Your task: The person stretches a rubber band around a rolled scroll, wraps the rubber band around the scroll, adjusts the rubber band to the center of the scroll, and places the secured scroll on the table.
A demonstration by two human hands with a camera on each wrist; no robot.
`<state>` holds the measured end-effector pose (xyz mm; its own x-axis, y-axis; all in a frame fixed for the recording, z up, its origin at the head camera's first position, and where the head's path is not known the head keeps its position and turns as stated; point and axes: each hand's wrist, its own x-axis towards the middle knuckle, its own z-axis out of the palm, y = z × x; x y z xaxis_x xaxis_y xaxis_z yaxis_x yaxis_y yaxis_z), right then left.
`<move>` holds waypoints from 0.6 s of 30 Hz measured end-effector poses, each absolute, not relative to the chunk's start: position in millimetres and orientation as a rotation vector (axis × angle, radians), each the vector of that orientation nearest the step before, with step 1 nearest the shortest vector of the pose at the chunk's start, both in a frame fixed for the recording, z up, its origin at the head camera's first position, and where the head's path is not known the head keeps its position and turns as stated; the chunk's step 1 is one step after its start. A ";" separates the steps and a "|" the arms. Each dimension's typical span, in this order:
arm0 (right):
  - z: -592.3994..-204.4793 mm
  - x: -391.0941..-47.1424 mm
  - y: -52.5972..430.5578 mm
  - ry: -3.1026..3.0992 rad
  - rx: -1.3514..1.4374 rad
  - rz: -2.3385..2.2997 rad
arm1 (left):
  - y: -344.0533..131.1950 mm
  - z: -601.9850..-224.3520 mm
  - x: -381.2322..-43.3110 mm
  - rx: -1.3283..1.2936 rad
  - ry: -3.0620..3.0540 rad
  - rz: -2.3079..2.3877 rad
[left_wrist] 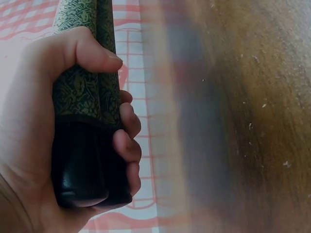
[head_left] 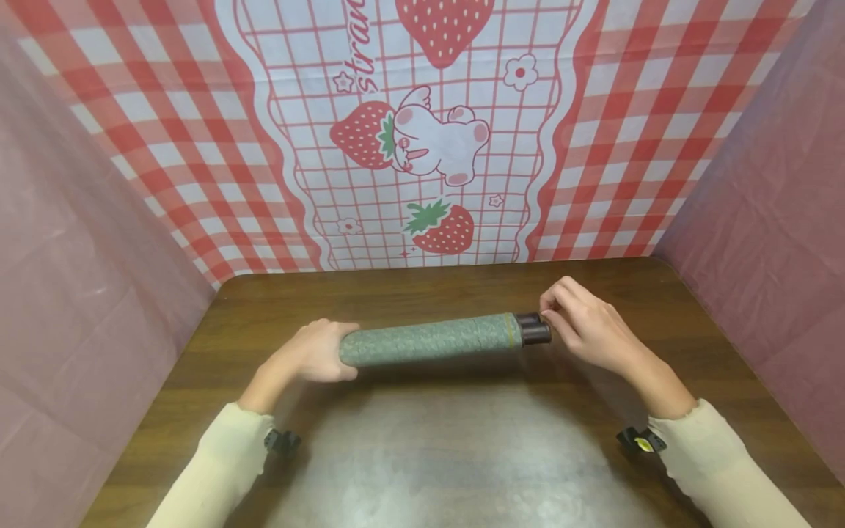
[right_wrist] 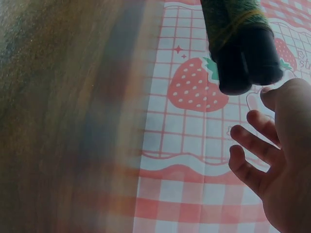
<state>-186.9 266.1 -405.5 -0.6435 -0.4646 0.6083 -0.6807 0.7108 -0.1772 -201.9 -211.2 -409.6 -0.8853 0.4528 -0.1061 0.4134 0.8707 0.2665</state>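
A rolled scroll (head_left: 432, 341) in green patterned brocade spans the space between both hands above the wooden table. Two dark roller ends (right_wrist: 262, 58) stick out at its right, and a thin yellow cord (right_wrist: 240, 22) wraps the brocade near them. My left hand (head_left: 323, 350) grips the other end; in the left wrist view its thumb lies over the brocade (left_wrist: 77, 94) and the fingers curl round the dark rods (left_wrist: 80, 162). My right hand (head_left: 587, 326) is right at the right roller ends, thumb and index tips close together, the other fingers loosely bent.
The brown wooden table (head_left: 462, 455) lies below, shiny toward its near side. Behind it hangs a red-and-white strawberry cloth (head_left: 436, 183). Pink fabric walls (head_left: 86, 257) stand at both sides. Each sleeve has a dark camera mount (head_left: 282, 441) at the wrist.
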 end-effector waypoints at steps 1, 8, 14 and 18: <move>-405.5 -186.6 266.3 -2.375 0.861 0.538 | -211.5 -409.3 -202.3 0.669 2.867 0.367; -405.6 -184.3 266.8 -2.366 0.796 0.549 | -214.0 -410.7 -204.6 0.699 2.819 0.457; -409.0 -183.4 265.1 -2.370 0.758 0.588 | -216.3 -412.8 -206.0 0.747 2.767 0.533; -412.7 -182.4 260.7 -2.369 0.694 0.627 | -217.0 -413.6 -207.5 0.771 2.734 0.547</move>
<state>-182.4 260.7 -412.7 -0.6926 -0.3251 0.6439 -0.6013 0.7534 -0.2663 -207.5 -217.0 -413.6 -0.8292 0.5427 -0.1336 0.4494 0.7895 0.4179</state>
